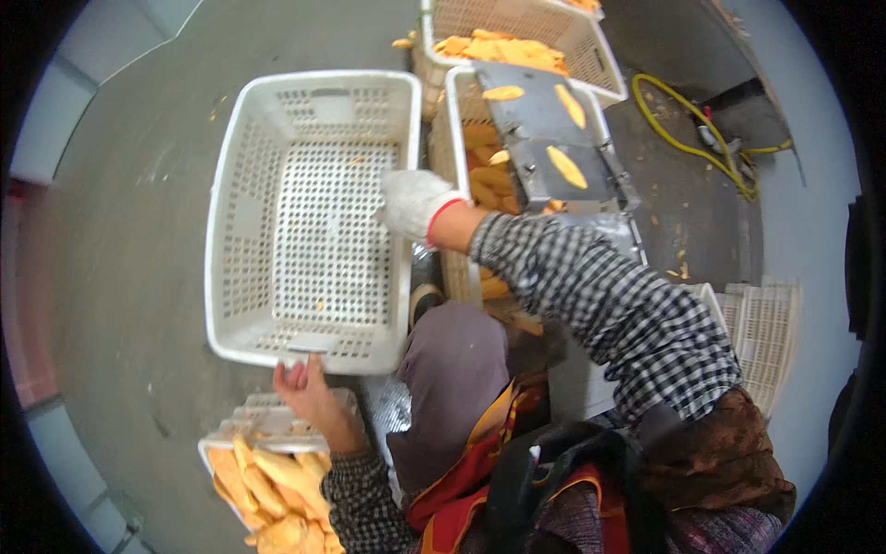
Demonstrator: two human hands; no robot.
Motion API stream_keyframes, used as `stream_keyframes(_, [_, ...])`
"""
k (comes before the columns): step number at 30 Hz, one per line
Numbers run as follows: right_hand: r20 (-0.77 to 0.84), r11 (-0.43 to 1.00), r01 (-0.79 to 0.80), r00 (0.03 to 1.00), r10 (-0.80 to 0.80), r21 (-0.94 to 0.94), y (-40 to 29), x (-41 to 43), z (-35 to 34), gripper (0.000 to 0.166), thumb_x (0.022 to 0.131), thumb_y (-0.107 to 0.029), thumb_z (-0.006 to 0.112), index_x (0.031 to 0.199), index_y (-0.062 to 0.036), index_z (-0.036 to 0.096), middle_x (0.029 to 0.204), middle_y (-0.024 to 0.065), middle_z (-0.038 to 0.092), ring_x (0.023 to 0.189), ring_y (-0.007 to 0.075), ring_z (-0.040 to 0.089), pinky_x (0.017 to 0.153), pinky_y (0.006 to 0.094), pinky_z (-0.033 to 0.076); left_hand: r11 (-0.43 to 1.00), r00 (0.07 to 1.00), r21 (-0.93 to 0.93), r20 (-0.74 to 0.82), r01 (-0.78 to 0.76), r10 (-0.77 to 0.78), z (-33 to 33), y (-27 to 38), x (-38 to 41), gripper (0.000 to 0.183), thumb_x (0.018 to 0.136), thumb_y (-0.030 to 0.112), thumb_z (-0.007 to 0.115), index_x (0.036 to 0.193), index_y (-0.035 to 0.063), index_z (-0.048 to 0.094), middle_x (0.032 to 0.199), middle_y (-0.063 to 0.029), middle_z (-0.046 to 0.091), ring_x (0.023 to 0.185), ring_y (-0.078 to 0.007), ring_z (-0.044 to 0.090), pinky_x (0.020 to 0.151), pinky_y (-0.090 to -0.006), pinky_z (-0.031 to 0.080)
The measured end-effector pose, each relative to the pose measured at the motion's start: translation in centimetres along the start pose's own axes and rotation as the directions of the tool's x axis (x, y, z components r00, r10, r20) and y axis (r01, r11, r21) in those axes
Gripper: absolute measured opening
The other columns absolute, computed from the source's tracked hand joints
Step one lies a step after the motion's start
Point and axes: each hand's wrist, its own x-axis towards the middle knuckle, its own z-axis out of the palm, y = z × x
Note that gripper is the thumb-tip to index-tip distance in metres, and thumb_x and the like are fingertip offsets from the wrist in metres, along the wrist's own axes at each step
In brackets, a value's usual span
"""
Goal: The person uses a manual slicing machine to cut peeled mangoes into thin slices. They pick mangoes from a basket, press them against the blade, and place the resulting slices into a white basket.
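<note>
In front of me is a large white perforated plastic crate (334, 235) with only small orange scraps on its bottom. My left hand (308, 391), bare, has its fingers at the handle slot of the crate's near rim. My right hand (415, 206), in a white knitted glove with a red cuff, is on the crate's right rim; its fingers are partly hidden. To the right, a metal slicing device (554, 138) with flat plates lies across another crate (453, 166) holding orange pieces. Orange slices (566, 167) lie on the plates.
A crate (208, 453) of peeled orange pieces stands at the lower left. Another crate (612, 69) with orange slices is at the top. White crates (758, 339) stand at the right. A yellow hose (664, 142) lies on the wet floor, where scraps are scattered.
</note>
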Motion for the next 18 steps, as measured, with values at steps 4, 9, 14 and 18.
stream_keyframes(4, [-0.1, 0.961, -0.108, 0.986, 0.137, 0.255, -0.6, -0.2, -1.6, 0.047, 0.084, -0.036, 0.062, 0.097, 0.0099, 0.063, 0.09, 0.03, 0.067, 0.09, 0.0416, 0.067, 0.082, 0.0449, 0.055, 0.974, 0.971, 0.014, -0.087, 0.224, -0.222, -3.7, -4.5, 1.5, 0.055, 0.084, 0.016, 0.075, 0.126, 0.0015, 0.042, 0.1, -0.0082, 0.054, 0.091, -0.0203, 0.057, 0.072, -0.0327, 0.05])
stream_keyframes(9, [0.118, 0.86, -0.321, 0.947, 0.299, 0.396, 2.8, -0.6, 1.1, 0.043, 0.09, -0.033, 0.054, 0.092, 0.0077, 0.068, 0.083, 0.0236, 0.069, 0.072, 0.0257, 0.07, 0.07, 0.0378, 0.057, 0.846, 0.877, -0.275, 0.297, 0.458, -0.378, -1.9, -5.0, 4.2, 0.054, 0.088, 0.011, 0.065, 0.135, 0.0045, 0.04, 0.125, -0.0158, 0.054, 0.107, -0.0266, 0.058, 0.085, -0.0416, 0.053])
stream_keyframes(14, [0.345, 0.793, -0.479, 0.867, 0.36, 0.376, 3.6, 2.9, 4.1, 0.036, 0.086, -0.032, 0.066, 0.087, 0.0039, 0.07, 0.077, 0.0159, 0.07, 0.07, 0.0265, 0.071, 0.065, 0.0352, 0.058, 0.803, 0.849, -0.329, 0.377, 0.496, -0.37, -0.2, -9.1, 5.6, 0.063, 0.07, -0.006, 0.056, 0.132, 0.002, 0.047, 0.123, -0.0186, 0.054, 0.109, -0.0347, 0.057, 0.091, -0.0479, 0.051])
stream_keyframes(18, [0.105, 0.948, -0.25, 0.967, 0.233, 0.198, 0.0, 2.1, 2.4, 0.014, 0.078, -0.018, 0.066, 0.078, -0.0066, 0.074, 0.072, 0.0131, 0.069, 0.065, 0.0257, 0.069, 0.065, 0.036, 0.057, 0.806, 0.846, -0.316, 0.374, 0.501, -0.38, -2.1, -6.5, 6.4, 0.057, 0.069, -0.007, 0.056, 0.125, 0.0025, 0.049, 0.118, -0.0183, 0.055, 0.109, -0.0351, 0.056, 0.095, -0.0487, 0.051])
